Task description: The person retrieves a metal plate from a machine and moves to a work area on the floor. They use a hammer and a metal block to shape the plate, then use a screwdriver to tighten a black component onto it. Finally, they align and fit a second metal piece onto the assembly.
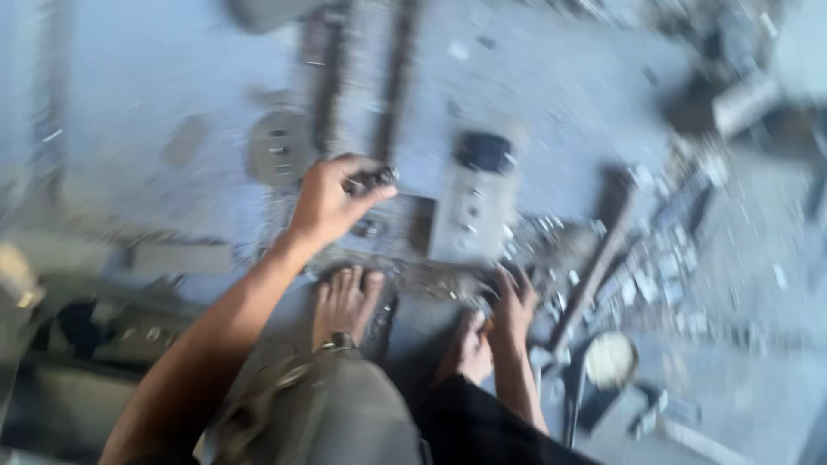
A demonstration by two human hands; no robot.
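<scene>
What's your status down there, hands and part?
Left hand raised, fingers pinched on small dark part. Right hand low by the grey metal block. Picture blurred; bare feet and scattered metal scraps close around.

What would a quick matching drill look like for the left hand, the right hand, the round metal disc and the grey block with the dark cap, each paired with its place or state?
Things:
1. left hand
2. right hand
3. round metal disc
4. grey block with dark cap

Places or states:
A. lies flat on the floor, left of the raised hand
B. fingers closed on a small dark part
C. low, by the right foot, near the long rod
D. stands between the two hands, farther from the person

Pairs: 1-B, 2-C, 3-A, 4-D
</scene>
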